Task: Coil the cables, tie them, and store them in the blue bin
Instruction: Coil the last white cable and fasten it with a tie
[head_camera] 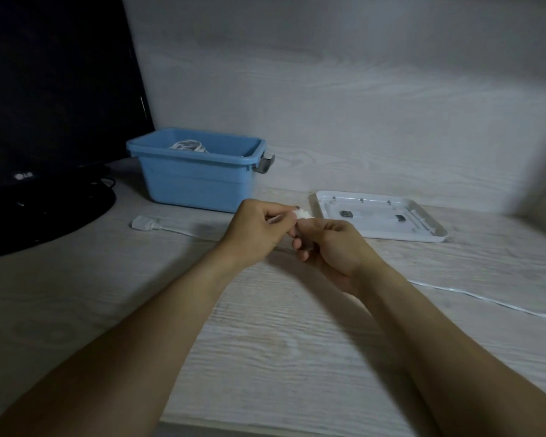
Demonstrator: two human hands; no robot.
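Cable (486, 298) looks light, thin and limp, so your left hand (259, 230) and right hand (334, 247), both curled round its small white bundle (303, 213), should keep pinching there.

Both hands (292, 236) pinch white cable (302, 213) — bin (196, 181) behind.

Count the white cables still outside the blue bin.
1 for certain: the white cable runs from its plug left of the hands across the desk to the right. The blue bin already holds a coiled bundle; others may be hidden.
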